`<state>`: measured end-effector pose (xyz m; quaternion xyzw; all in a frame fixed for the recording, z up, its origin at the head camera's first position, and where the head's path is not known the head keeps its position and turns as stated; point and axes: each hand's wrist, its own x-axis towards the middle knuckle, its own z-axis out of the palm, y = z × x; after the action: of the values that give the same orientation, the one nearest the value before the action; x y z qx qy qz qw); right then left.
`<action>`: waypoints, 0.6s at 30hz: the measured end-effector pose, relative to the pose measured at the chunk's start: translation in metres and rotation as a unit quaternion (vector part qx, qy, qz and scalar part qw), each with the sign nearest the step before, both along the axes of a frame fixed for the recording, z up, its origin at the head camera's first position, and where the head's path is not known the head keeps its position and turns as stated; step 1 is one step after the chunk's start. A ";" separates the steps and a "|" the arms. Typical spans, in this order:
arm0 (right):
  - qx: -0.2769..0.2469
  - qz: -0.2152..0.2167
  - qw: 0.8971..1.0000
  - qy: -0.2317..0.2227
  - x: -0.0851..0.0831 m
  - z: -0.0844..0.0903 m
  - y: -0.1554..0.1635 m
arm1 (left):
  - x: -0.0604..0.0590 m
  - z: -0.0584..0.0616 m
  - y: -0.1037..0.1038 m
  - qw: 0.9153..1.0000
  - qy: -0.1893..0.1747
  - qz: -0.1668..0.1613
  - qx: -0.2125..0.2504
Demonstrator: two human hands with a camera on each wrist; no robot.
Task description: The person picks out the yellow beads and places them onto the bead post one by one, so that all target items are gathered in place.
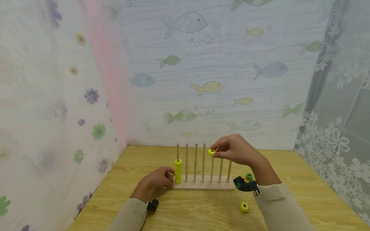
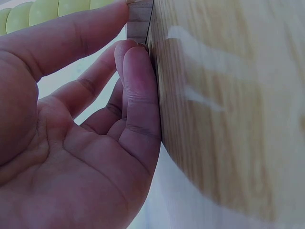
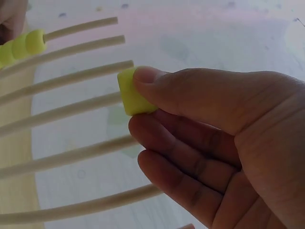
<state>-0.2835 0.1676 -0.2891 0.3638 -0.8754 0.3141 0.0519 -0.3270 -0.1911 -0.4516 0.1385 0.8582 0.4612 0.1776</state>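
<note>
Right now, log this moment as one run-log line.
right hand: pinches yellow bead at a middle rod's top | left hand: steadies wooden base | stacked yellow beads: leftmost rod | loose yellow bead, green bead: table

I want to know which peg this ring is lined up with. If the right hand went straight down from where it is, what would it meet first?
Probably the fifth peg from the left: the right hand pinches a yellow ring at its top. Depth is hard to judge.
</note>
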 end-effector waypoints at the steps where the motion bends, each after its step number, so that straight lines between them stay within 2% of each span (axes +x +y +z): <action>1: 0.001 -0.003 1.000 0.004 0.000 0.001 -0.001 | 0.000 0.000 0.000 1.000 0.001 -0.001 -0.001; 8: -0.002 -0.008 1.000 0.027 -0.005 0.003 -0.011 | 0.001 0.001 0.001 1.000 -0.003 0.003 0.002; 18: -0.018 0.001 1.000 0.021 -0.008 0.008 -0.025 | -0.002 -0.001 0.000 1.000 0.005 -0.001 -0.004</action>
<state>-0.2917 0.1425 -0.2815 0.3701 -0.8682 0.3216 0.0766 -0.3285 -0.1915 -0.4523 0.1406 0.8609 0.4568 0.1744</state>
